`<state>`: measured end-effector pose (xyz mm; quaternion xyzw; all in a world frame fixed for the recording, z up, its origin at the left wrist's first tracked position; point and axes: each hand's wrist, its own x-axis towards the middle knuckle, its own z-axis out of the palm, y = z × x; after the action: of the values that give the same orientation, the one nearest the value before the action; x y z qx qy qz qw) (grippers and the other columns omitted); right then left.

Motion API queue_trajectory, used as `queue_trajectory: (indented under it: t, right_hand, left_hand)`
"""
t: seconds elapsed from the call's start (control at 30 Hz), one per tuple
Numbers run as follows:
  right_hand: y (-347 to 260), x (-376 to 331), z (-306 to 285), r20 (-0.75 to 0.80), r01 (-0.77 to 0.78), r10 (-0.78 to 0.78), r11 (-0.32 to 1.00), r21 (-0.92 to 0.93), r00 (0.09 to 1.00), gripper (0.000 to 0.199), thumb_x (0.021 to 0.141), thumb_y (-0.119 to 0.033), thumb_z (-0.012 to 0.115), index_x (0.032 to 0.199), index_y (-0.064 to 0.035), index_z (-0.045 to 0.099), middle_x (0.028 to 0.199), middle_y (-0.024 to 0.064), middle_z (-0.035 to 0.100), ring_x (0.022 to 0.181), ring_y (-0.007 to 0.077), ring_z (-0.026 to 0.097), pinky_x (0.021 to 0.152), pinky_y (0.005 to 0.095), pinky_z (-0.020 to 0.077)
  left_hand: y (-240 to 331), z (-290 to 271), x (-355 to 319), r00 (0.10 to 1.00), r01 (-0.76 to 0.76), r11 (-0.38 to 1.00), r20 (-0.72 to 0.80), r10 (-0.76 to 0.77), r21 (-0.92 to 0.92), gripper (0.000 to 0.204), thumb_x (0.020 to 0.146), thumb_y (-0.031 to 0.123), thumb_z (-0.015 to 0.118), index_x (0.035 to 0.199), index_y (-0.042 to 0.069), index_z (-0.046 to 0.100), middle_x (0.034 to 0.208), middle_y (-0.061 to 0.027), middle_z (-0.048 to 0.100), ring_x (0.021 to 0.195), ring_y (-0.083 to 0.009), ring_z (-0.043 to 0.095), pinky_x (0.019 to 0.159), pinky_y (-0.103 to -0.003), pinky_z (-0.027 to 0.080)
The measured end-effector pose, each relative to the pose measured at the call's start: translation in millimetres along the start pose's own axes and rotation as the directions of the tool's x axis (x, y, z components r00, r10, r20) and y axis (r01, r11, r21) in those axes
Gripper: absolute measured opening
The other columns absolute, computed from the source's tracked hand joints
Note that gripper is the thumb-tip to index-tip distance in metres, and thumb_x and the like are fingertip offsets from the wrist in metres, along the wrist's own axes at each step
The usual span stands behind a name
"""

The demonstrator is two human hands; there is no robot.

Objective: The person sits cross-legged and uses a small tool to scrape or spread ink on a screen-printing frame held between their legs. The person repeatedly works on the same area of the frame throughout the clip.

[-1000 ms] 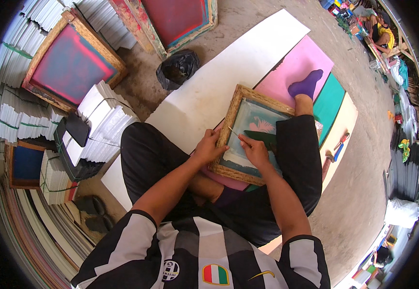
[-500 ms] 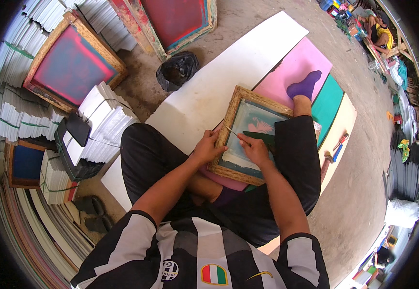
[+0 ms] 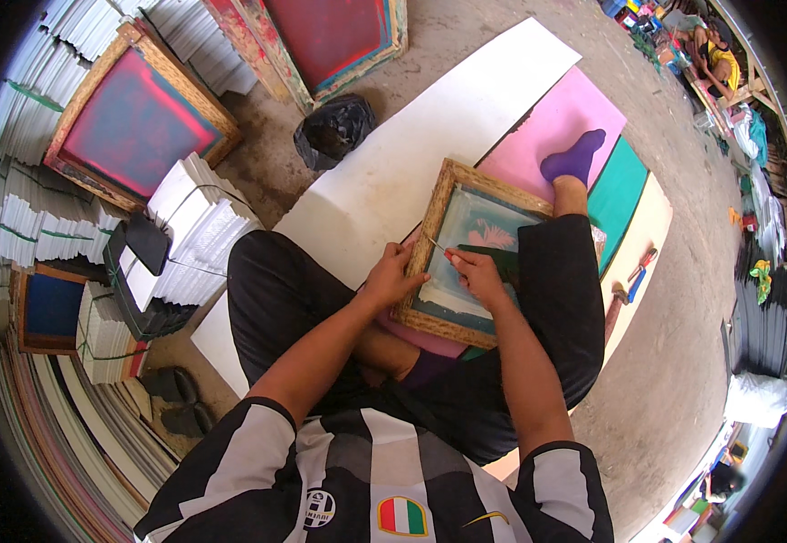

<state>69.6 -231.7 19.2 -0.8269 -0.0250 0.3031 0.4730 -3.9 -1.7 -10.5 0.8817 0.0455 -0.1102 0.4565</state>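
The white sheet [image 3: 429,118], stretching from the centre to the upper right of the picture, is loose footing: it could slip if weight leaned on it. The black-trousered leg [image 3: 561,303] right of centre overlaps the wooden-framed screen [image 3: 452,288], angled at the picture's centre; a knee shift could jolt it. Just left of that, the left hand [image 3: 393,279] is clamped on the screen's left bar, thumb over the wood; a slack grip might let it twist. The right hand [image 3: 478,274] has its fingers pinched on a thin red-handled tool [image 3: 438,245]; whether its tip touches is unclear, but hard pressure could tear the mesh.
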Motion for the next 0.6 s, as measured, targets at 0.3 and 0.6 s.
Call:
queue_trajectory:
  t: [0.3, 0.6]
  right_hand:
    - [-11, -27, 4, -0.161, 0.254, -0.33, 0.895, -0.368, 0.93, 0.032, 0.099, -0.029, 0.062, 0.128, -0.0181, 0.071, 0.1, 0.0211, 0.074, 0.085, 0.0402, 0.07, 0.075, 0.0517, 0.0548]
    - [-28, -39, 11, -0.196, 0.143, -0.316, 0.79, -0.597, 0.928, 0.03, 0.096, -0.027, 0.065, 0.126, -0.0234, 0.071, 0.086, 0.0175, 0.07, 0.084, 0.0394, 0.069, 0.072, 0.0513, 0.0533]
  left_hand:
    - [1, -2, -1, 1.0, 0.014, 1.0, 0.002, -0.014, -0.009, 0.082, 0.083, 0.046, 0.08, 0.148, 0.004, 0.051, 0.129, -0.0225, 0.05, 0.121, -0.04, 0.058, 0.103, -0.045, 0.049]
    - [0, 0, 1, 1.0, 0.013, 1.0, -0.007, -0.013, 0.002, 0.084, 0.082, 0.046, 0.082, 0.147, 0.004, 0.051, 0.128, -0.0224, 0.051, 0.118, -0.04, 0.059, 0.101, -0.045, 0.05]
